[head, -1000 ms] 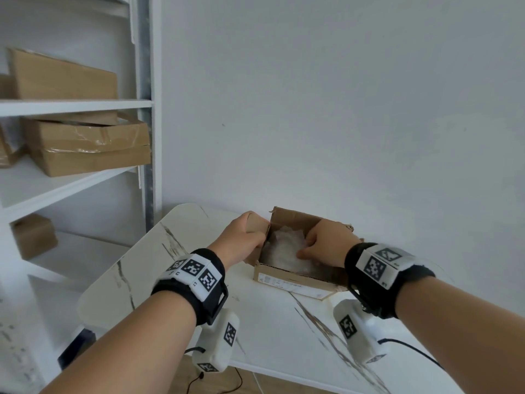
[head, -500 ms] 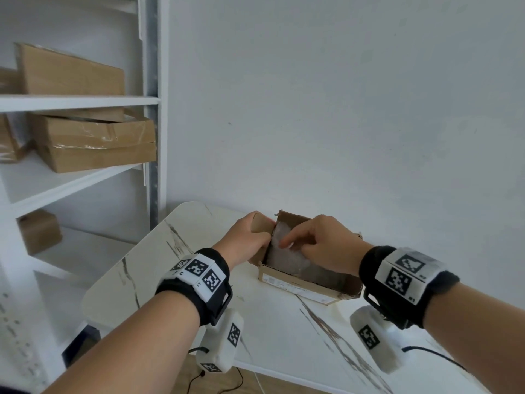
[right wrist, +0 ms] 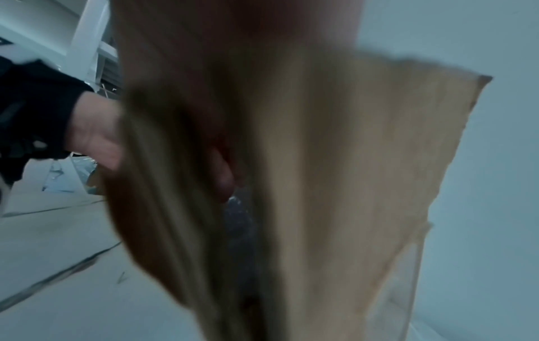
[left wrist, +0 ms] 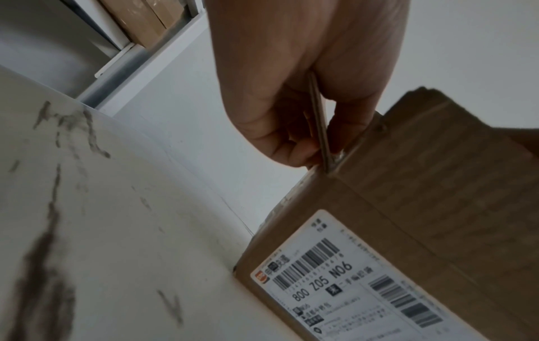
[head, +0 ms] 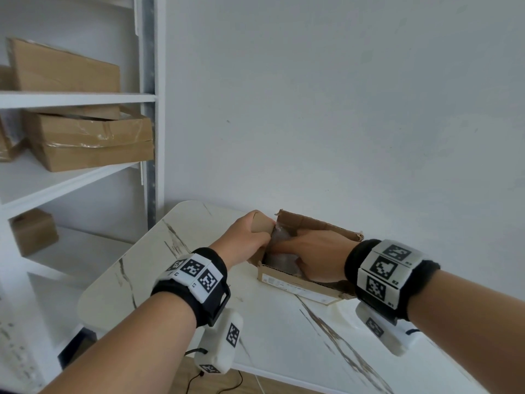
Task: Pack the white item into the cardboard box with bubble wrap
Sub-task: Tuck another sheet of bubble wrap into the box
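Bubble wrap (head: 279,253) fills the open cardboard box (head: 295,282), which sits on the marble-patterned table (head: 272,331) close to the wall. The white item itself is not visible (presumably it lies under the wrap; I cannot confirm this). My left hand (head: 247,237) pinches the left end flap (left wrist: 319,124) between thumb and curled fingers, holding it upright and clear of the opening. My right hand (head: 316,255) reaches into the box, fingers extended toward the left end and resting on the wrap; whether they press flat or pinch it I cannot tell, as the right wrist view is blurred. Step in hand: seating the padding. Next move, in my judgement: withdraw the right hand, then fold the flaps closed.
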A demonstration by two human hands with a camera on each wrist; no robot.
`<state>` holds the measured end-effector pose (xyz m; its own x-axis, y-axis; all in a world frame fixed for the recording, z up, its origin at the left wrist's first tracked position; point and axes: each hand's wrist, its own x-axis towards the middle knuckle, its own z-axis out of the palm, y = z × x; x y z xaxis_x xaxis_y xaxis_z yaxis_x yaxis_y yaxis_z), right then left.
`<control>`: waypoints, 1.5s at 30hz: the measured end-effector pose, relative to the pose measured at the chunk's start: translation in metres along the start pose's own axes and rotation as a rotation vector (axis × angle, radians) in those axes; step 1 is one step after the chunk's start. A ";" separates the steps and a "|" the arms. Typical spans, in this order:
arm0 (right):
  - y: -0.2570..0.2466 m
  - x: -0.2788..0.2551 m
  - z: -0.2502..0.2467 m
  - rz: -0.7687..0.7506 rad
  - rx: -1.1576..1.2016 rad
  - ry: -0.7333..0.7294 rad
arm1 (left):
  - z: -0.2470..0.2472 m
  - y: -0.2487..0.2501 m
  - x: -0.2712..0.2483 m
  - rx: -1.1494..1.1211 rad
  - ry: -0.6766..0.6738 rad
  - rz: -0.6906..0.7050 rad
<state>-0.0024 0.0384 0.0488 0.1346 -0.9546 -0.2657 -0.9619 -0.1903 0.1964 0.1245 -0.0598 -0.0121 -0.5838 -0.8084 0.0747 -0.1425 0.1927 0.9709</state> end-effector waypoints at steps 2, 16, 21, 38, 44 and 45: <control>0.000 0.005 0.002 0.002 0.010 -0.069 | 0.000 -0.001 0.001 0.010 0.003 0.001; 0.017 0.005 0.004 0.057 0.023 0.315 | 0.001 -0.001 0.003 -0.026 0.004 -0.038; 0.008 0.000 0.008 -0.081 -0.112 0.085 | 0.001 -0.001 0.002 -0.022 0.015 -0.043; 0.018 -0.001 0.001 0.081 -0.007 0.199 | 0.001 0.003 0.001 0.043 -0.008 -0.019; 0.021 0.007 0.009 0.034 -0.135 0.046 | 0.001 0.002 0.001 0.056 -0.014 -0.018; 0.018 0.009 0.008 0.023 -0.142 0.014 | 0.000 0.002 0.001 0.056 -0.016 -0.014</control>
<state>-0.0204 0.0279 0.0428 0.1169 -0.9620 -0.2468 -0.9214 -0.1978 0.3345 0.1237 -0.0597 -0.0105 -0.5942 -0.8023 0.0573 -0.1949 0.2127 0.9575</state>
